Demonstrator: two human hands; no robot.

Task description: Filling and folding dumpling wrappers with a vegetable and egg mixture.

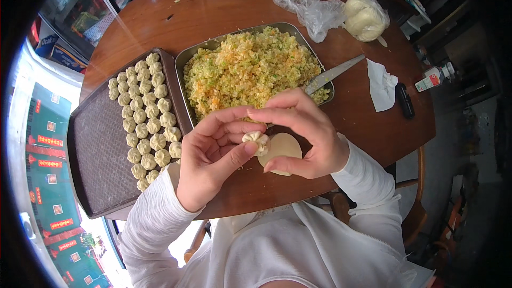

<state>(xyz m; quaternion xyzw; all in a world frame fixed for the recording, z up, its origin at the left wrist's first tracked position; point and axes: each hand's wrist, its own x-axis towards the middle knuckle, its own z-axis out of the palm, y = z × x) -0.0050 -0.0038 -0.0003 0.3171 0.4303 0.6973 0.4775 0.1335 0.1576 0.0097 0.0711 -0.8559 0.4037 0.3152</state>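
The left hand pinches a pleated dumpling between thumb and fingers; the right hand curves beside it, thumb and fingers spread apart; a flat round wrapper lies beneath, on the wooden table; beyond sits a metal pan of chopped filling, a broad blade resting in it; to the left, finished dumplings line a dark tray.

Here it's a home, by the look of things: a polished wooden dining table with a rounded far edge, a wooden chair standing by its near right edge, and small dumplings lined up in a dark tray along the left edge.
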